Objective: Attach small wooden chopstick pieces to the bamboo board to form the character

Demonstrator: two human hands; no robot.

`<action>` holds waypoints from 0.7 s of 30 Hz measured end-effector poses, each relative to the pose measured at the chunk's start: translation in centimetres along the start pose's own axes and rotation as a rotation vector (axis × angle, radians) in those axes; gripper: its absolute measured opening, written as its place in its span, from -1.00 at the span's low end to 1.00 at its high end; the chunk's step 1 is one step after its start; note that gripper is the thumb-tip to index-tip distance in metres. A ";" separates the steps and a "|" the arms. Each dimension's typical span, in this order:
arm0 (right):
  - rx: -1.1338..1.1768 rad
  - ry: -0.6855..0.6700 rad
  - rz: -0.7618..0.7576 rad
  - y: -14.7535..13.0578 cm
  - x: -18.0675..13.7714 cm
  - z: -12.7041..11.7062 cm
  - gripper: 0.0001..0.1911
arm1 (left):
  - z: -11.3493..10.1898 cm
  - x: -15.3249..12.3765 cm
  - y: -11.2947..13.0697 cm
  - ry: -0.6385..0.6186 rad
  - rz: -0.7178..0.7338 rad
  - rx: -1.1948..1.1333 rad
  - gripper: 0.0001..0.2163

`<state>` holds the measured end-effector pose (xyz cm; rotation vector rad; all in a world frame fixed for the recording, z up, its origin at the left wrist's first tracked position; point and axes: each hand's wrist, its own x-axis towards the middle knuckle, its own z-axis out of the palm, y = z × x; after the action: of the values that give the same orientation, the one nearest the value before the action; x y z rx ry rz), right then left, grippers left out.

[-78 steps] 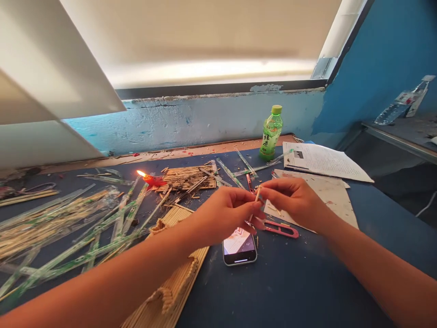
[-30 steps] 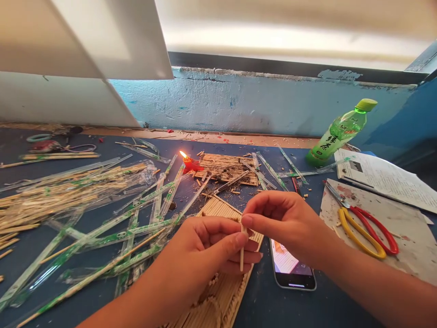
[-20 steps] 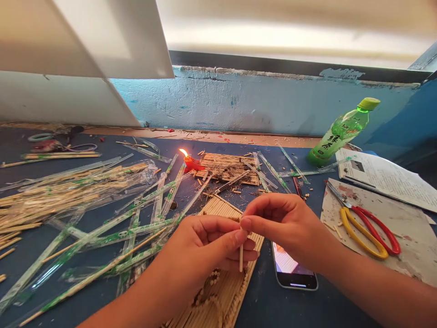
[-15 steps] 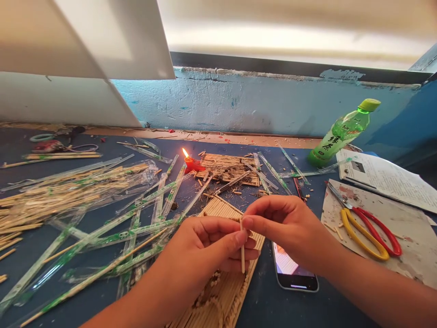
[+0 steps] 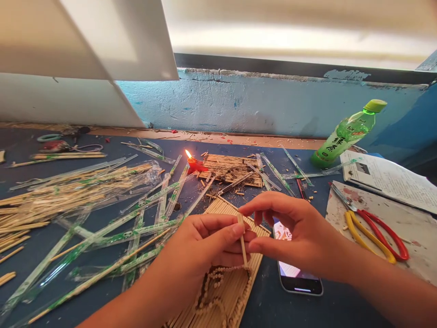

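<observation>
A short thin wooden stick (image 5: 242,243) stands nearly upright between both my hands. My left hand (image 5: 205,248) pinches it near the top with thumb and curled fingers. My right hand (image 5: 290,232) pinches it lower down from the right side. Both hands hover just above a flat mat of glued bamboo sticks (image 5: 225,287) with a raised outline of stick ends on it. A phone (image 5: 297,278) with a lit screen lies under my right wrist.
A lit red candle stub (image 5: 191,161) burns beside a second stick mat (image 5: 232,168). Wrapped chopsticks (image 5: 102,200) cover the left of the blue table. Red-and-yellow scissors (image 5: 372,228) lie on stained paper at right, with a green bottle (image 5: 346,134) and a printed sheet (image 5: 389,180) behind.
The view shifted left from the phone to the stick mat. Both hands have lowered the stick toward the mat, and my right fingers have slid down to grip it lower.
</observation>
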<state>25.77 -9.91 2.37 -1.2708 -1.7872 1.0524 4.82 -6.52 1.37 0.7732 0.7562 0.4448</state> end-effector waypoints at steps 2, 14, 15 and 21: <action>-0.049 -0.039 -0.053 0.1 -0.1 -0.4 -0.44 | 0.0 0.1 -0.1 -0.005 0.002 -0.029 -0.80; -0.435 0.067 -0.060 -0.7 -0.8 -2.3 -0.59 | 0.1 0.0 0.2 0.021 0.007 0.026 -0.80; -0.551 0.104 -0.005 -0.4 -1.4 -3.6 -0.63 | 0.0 0.0 0.2 0.029 0.006 0.038 -0.80; -0.981 0.162 0.487 5.6 -9.1 -12.8 -0.62 | -0.1 0.1 0.0 0.080 0.018 0.034 -0.80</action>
<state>41.70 -14.77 2.13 -2.3759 -1.9625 0.2064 4.82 -6.44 1.24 0.7979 0.8341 0.4825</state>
